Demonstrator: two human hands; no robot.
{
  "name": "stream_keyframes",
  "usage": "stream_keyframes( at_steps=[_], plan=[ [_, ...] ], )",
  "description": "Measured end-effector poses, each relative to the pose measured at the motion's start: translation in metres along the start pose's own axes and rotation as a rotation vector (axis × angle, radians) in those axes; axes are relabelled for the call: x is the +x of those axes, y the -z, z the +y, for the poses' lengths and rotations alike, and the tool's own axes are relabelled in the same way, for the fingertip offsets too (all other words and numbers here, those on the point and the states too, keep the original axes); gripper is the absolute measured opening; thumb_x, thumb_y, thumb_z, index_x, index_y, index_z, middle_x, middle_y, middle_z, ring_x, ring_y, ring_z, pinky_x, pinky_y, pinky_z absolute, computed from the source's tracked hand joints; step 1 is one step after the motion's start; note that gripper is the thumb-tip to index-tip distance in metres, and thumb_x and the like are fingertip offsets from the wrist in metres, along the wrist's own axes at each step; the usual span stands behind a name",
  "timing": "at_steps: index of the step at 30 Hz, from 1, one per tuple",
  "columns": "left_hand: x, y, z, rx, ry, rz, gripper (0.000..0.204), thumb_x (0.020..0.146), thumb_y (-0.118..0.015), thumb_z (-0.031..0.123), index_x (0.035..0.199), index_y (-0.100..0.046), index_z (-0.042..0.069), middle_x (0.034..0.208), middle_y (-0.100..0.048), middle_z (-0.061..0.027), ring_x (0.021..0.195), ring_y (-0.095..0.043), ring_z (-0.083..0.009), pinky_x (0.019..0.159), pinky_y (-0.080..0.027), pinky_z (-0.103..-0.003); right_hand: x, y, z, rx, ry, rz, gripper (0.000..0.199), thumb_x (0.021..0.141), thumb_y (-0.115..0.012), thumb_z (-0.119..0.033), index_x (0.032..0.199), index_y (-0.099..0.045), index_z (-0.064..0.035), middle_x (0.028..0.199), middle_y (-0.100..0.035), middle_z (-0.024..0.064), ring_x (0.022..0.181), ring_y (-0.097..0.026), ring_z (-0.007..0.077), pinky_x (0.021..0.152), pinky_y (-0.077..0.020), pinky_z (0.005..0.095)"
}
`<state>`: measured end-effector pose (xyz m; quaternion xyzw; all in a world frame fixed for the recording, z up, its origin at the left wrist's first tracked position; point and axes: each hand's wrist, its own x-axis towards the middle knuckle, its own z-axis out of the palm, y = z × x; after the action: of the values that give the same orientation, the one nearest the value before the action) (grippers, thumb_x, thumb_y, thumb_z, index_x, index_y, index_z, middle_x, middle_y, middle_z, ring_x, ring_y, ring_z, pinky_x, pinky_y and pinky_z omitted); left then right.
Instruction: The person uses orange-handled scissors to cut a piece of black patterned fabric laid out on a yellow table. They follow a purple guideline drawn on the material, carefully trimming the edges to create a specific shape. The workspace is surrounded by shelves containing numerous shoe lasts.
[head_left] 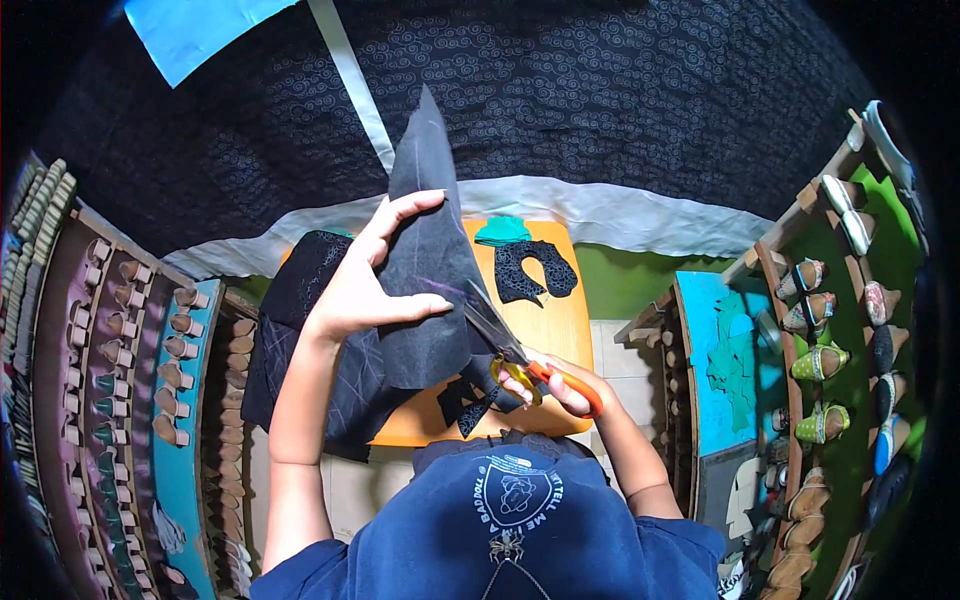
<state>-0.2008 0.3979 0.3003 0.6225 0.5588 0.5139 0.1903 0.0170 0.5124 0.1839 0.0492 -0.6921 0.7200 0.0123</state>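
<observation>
My left hand grips a dark grey piece of fabric between thumb and fingers, holding it up above the table. Faint purple and pale lines are drawn on the fabric, and its top end tapers to a point. In my right hand is a pair of scissors with one orange and one yellow handle. Their blades reach the right edge of the fabric; whether they cut into it, I cannot tell. Black patterned cutouts lie on the table below, partly hidden by my hands.
On the wooden table lie a curved black lacy cutout, green pieces and a large dark cloth draping off the left. Racks of shoe lasts stand left, shoes right. Green scraps cover a blue surface.
</observation>
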Motion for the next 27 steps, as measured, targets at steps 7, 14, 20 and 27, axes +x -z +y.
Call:
stream_keyframes(
  at_steps=[7, 14, 20, 27],
  plan=[
    [0.001, -0.004, -0.003, 0.105, -0.018, 0.091, 0.076, 0.052, -0.076, 0.015, 0.119, -0.041, 0.003, 0.117, -0.042, -0.0070, 0.112, -0.037, -0.0178, 0.098, -0.025, -0.029, -0.001, -0.011, 0.000, 0.296, -0.053, 0.061, 0.075, 0.072, -0.036, -0.070, 0.105, -0.040, -0.0030, 0.084, -0.044, 0.0015, 0.073, -0.041, 0.0081, 0.063, -0.0362, 0.0197],
    [-0.003, 0.000, 0.003, 0.157, -0.012, -0.021, 0.073, 0.054, -0.075, 0.017, 0.119, -0.041, 0.004, 0.117, -0.043, -0.0076, 0.112, -0.038, -0.0180, 0.098, -0.024, -0.030, -0.005, -0.004, 0.004, 0.138, 0.007, 0.037, 0.069, 0.079, -0.035, -0.062, 0.108, -0.044, 0.0001, 0.082, -0.048, 0.0017, 0.069, -0.043, 0.0090, 0.066, -0.0383, 0.0220],
    [-0.001, 0.007, -0.004, 0.159, -0.012, -0.094, 0.072, 0.055, -0.074, 0.018, 0.119, -0.042, 0.007, 0.119, -0.042, -0.0060, 0.112, -0.038, -0.0190, 0.099, -0.024, -0.031, -0.011, 0.005, 0.004, 0.018, -0.029, -0.002, 0.065, 0.084, -0.031, -0.055, 0.109, -0.046, 0.0022, 0.083, -0.052, 0.0033, 0.070, -0.047, 0.0101, 0.068, -0.0400, 0.0214],
    [0.002, 0.005, 0.000, 0.203, -0.008, -0.136, 0.073, 0.055, -0.074, 0.021, 0.119, -0.041, 0.007, 0.121, -0.041, -0.0067, 0.116, -0.035, -0.0198, 0.102, -0.017, -0.035, -0.019, 0.007, -0.006, -0.046, -0.100, 0.052, 0.065, 0.082, -0.032, -0.057, 0.104, -0.048, 0.0029, 0.076, -0.052, 0.0032, 0.066, -0.047, 0.0104, 0.063, -0.0420, 0.0232]
  ],
)
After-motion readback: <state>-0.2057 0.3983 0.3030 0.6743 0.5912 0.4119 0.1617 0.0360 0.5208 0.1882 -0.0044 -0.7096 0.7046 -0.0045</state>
